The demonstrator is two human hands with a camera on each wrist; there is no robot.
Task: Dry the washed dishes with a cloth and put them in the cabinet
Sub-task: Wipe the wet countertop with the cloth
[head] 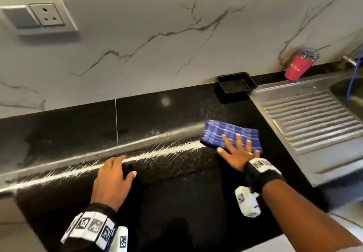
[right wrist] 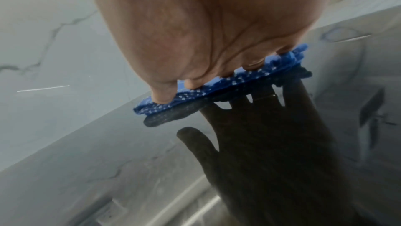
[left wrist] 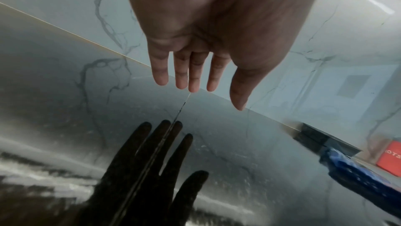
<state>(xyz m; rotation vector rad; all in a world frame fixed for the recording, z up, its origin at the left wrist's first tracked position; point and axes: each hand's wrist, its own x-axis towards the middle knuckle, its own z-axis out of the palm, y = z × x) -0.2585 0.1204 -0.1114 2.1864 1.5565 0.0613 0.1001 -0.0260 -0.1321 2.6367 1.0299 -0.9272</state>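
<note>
A folded blue checked cloth [head: 225, 135] lies flat on the black counter [head: 167, 114]. My right hand [head: 235, 149] rests on its near edge with straight, spread fingers [head: 227, 141]; the right wrist view shows the fingertips [right wrist: 162, 96] pressing on the cloth [right wrist: 217, 89]. My left hand [head: 114, 175] hovers just above the counter to the left, fingers [left wrist: 193, 75] straight and holding nothing, its reflection showing in the glossy stone. The cloth [left wrist: 351, 171] appears at the right edge of the left wrist view. A black rectangular tray [head: 235, 85] stands against the wall behind the cloth.
A red tumbler with a lid [head: 298, 65] stands at the back right by the steel ribbed drainboard [head: 310, 120] and sink. A wall socket [head: 45, 16] sits high on the marble backsplash at left. Bright glare streaks run across the counter.
</note>
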